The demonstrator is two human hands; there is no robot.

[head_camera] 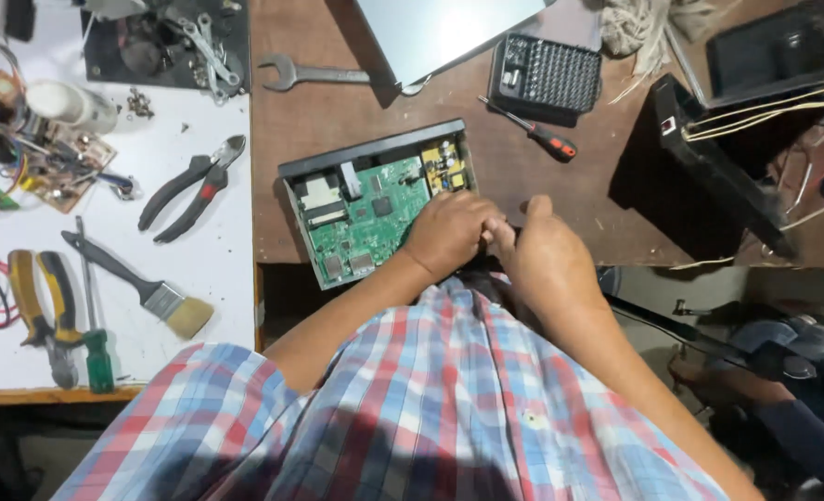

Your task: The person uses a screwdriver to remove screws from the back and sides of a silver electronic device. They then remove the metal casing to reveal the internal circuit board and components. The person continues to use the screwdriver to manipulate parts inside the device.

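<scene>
My left hand [449, 232] curls over the near corner of the open black-cased green circuit board [367, 209], steadying it on the brown wooden bench [338, 116]. My right hand [542, 250] presses in beside it, fingers curled, contents hidden. The red-handled screwdriver [537, 133] lies within reach.

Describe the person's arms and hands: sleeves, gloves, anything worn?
Both hands are bare: no gloves, and no rings or watch that I can make out on the left hand or the right hand. The forearms are uncovered. The plaid shirt, checked in red, blue and white, has short sleeves ending near the elbows. No cables or markings on either arm.
</scene>
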